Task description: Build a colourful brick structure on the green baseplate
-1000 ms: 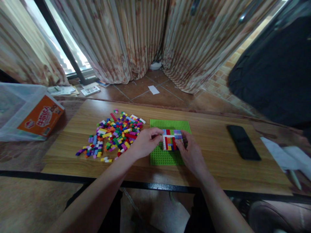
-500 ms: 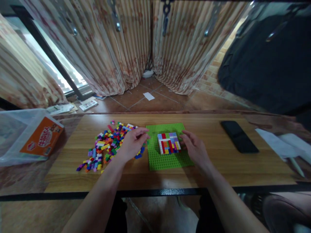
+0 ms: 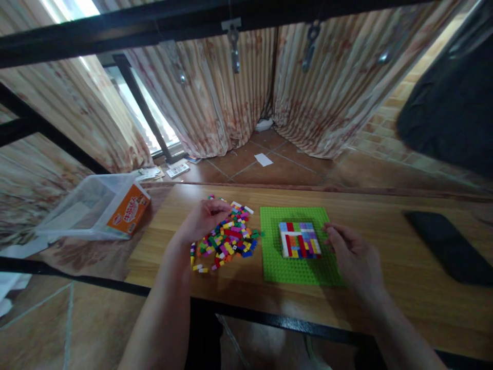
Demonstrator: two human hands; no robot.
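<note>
A square build of mixed-colour toy bricks (image 3: 300, 240) sits on the green baseplate (image 3: 302, 275). My right hand (image 3: 356, 257) is by the build's right side, over the plate's right part; its thumb and forefinger are closed together, and anything small between them cannot be made out. To the left, my left hand (image 3: 202, 221) hovers over the upper left of a heap of loose bricks (image 3: 233, 236), fingers loosely curved and slightly apart, with nothing visible in them. A few green bricks (image 3: 256, 234) lie at the plate's left edge.
A black phone (image 3: 449, 246) lies on the wooden table (image 3: 231, 285) at the right. A clear plastic bin (image 3: 92, 205) with an orange label stands beyond the table's left end. A dark metal bar (image 3: 173, 25) with hanging clips crosses the top.
The view has swung left, shifting the scene rightward. My left hand has moved left from the plate's edge to above the brick heap. My right hand stays beside the build.
</note>
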